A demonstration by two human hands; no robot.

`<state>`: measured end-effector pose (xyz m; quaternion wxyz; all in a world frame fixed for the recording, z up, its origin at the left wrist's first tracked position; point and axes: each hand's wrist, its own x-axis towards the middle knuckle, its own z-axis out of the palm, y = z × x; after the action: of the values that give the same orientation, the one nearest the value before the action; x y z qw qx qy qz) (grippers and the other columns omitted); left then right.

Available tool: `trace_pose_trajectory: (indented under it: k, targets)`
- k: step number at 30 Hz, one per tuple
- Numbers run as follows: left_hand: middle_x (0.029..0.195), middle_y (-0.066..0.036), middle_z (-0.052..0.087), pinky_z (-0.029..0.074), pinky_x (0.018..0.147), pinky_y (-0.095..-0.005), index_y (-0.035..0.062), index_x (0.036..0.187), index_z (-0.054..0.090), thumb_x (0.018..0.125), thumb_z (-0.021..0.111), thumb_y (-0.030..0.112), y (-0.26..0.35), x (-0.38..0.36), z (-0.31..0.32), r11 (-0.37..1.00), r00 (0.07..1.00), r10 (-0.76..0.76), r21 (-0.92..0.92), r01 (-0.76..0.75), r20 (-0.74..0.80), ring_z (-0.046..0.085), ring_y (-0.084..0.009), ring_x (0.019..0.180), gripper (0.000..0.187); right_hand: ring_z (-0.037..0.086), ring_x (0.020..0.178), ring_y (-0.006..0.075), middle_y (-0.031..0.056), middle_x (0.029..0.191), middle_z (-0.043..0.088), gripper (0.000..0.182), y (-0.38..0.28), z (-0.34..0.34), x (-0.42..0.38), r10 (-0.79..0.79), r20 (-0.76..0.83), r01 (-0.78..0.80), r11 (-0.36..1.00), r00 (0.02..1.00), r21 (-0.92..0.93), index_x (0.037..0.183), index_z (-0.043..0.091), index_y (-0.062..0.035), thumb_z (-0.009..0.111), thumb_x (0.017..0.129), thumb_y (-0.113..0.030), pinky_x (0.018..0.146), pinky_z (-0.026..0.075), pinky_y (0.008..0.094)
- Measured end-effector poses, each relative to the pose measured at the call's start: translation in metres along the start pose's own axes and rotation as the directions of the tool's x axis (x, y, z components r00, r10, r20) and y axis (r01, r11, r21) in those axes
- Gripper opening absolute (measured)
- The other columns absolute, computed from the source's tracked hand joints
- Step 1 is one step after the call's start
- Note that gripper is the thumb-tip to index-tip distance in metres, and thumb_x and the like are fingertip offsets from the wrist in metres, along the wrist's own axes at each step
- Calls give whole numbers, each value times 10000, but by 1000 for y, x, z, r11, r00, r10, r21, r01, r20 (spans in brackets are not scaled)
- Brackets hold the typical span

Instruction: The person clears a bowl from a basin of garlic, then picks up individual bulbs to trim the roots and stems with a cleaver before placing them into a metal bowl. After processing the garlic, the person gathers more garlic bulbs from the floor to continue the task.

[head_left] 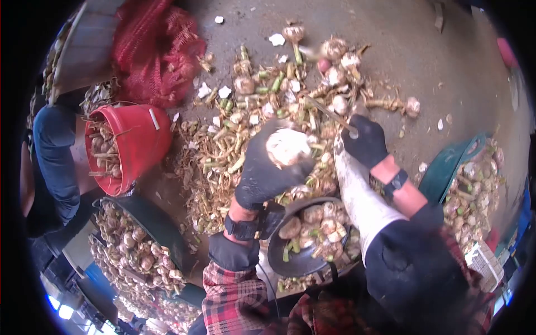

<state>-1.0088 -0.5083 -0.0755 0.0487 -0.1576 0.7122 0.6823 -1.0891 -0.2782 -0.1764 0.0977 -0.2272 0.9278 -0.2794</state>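
My left hand (268,164), in a dark glove, is closed around a garlic bulb (287,146) whose pale face is turned up. My right hand (364,140), gloved too, grips a thin, long tool (328,110) that looks like a knife, pointing up and left, apart from the bulb. Its exact kind is blurred. Beneath both hands spreads a heap of cut garlic stalks and peelings (223,153). Just below my left hand, a black bowl (279,262) holds several garlic bulbs (324,223) and bits of green stalk.
A red bucket (148,137) lies tipped at left, garlic inside, near another person's knee (56,162). Above it is red mesh netting (159,56). Green tubs of garlic stand at lower left (156,229) and right (446,173). My white-covered lower leg (357,192) stretches between my arms.
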Motion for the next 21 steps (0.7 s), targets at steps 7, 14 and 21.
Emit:
trace_pose_trajectory:
  k: [7,14,21]
  targets:
    - [1013,-109,605,564,880,-366,-6,1142,537,865,677,118,-29,6,-4,838,909,-179,-542,-60,-377,639,-222,951,335,623,560,328,176,617,593,117,-65,-10,3,12,-42,8,904,999,427,739,572,-20,662,763,-90,505,478,374]
    - [1117,-164,605,527,913,-328,-47,1037,603,865,645,76,-43,-13,43,339,946,-274,-938,-76,-175,601,-257,1070,216,598,586,389,184,627,571,120,-57,-3,1,-67,-175,135,901,982,413,750,562,-31,667,753,-89,507,465,407]
    - [1176,-117,606,471,926,-373,10,1212,566,637,878,289,-13,-44,-7,765,612,-77,-348,543,787,593,-252,1059,712,612,603,340,173,671,600,101,-23,10,-23,-187,180,114,928,966,354,783,598,-19,662,735,-80,543,479,395]
